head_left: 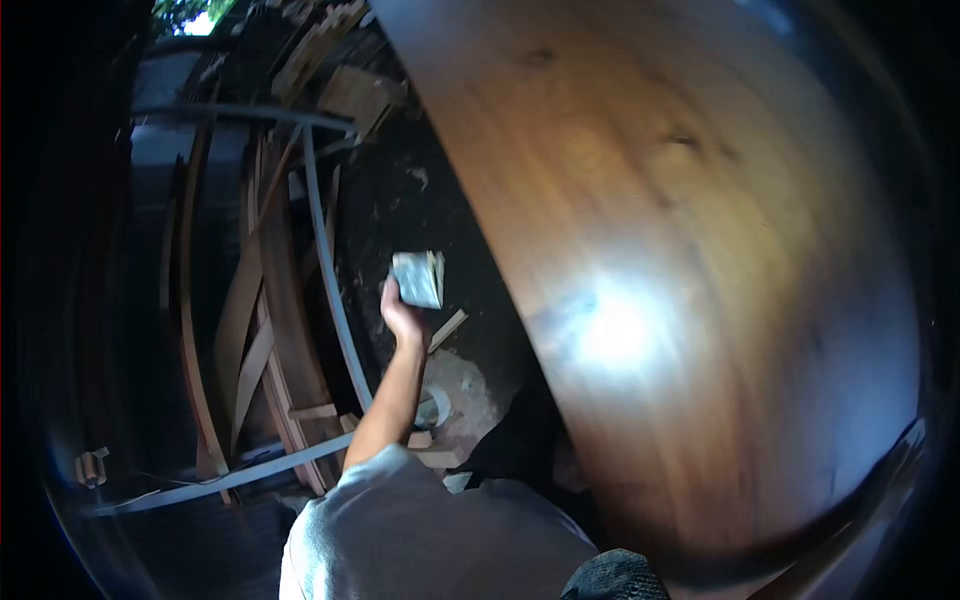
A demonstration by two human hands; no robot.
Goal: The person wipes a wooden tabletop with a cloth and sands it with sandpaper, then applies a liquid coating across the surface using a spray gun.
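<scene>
My left hand (402, 312) reaches out past the left edge of a large wooden board. It is closed on a small grey-faced block (418, 280) with pale layered edges. The thumb side shows at the block's left, while the other fingers are mostly hidden. A broad, glossy brown board (600, 200) with knots and a bright glare spot fills the right side, apart from this hand. No bare right hand shows. A dark textured item (615, 577) lies at the bottom edge; what it is, I cannot make out.
Long wooden strips (290, 300) lie in and across a grey metal frame (330, 260) at the left. Wood offcuts (360, 95) are piled at the top left. Below my left hand are a round whitish container (434, 408) and a pale wood piece (448, 330) on the dark floor.
</scene>
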